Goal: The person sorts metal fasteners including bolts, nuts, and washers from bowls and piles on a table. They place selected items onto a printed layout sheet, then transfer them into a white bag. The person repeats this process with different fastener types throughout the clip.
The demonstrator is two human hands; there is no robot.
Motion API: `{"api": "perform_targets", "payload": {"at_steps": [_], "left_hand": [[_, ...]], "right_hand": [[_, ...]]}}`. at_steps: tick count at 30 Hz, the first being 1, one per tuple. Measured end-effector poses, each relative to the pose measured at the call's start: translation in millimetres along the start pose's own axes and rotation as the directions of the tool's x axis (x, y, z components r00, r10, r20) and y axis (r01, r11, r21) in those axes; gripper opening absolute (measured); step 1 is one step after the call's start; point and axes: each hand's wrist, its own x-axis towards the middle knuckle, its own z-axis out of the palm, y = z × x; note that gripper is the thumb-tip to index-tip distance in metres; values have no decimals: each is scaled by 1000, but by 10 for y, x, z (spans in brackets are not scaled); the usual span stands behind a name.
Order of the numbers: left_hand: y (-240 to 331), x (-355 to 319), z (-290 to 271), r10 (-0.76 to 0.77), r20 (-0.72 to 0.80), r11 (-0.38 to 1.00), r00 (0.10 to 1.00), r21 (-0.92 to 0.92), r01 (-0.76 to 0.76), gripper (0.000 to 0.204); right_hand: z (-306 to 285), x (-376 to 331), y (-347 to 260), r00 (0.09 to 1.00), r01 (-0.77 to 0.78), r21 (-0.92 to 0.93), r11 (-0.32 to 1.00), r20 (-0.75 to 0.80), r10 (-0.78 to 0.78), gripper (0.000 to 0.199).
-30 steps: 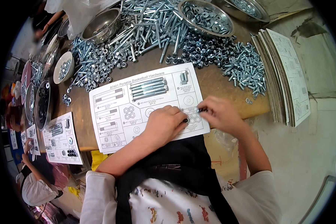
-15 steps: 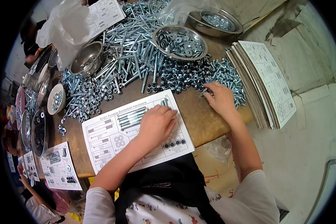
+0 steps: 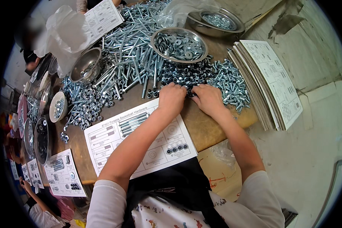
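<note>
A printed sheet with part drawings lies in front of me. Long bolts rest side by side on it, and a short row of black-ringed lock nuts sits near its right edge. Past its far edge, my left hand is closed, with its bent fingers down at the pile of dark lock nuts. My right hand is beside it, also closed at the near edge of that pile, with loose nuts between the two hands. What the fingertips hold is hidden.
Long bolts are heaped at the back, with short bolts to the right. A steel bowl of washers stands behind the nuts. Stacked cards lie at the right edge. Bowls and people are at the left.
My left hand has moved from the sheet up to the dark nuts. My right hand has shifted left along the pile and is now close to it.
</note>
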Motion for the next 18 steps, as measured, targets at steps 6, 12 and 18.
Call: {"api": "perform_targets", "payload": {"at_steps": [6,12,18], "left_hand": [[8,-103,-57,62,65,997,996,-55,-58,17],[51,-185,-120,121,61,987,991,-116,-113,25],[106,-189,-94,106,42,988,993,-118,-101,26]], "right_hand": [[-143,-189,-65,985,48,15,999,166,-50,19],[-150,-446,-26,988,149,129,980,-58,-143,18],[-186,-600,-77,997,38,72,997,-76,-33,20]]}}
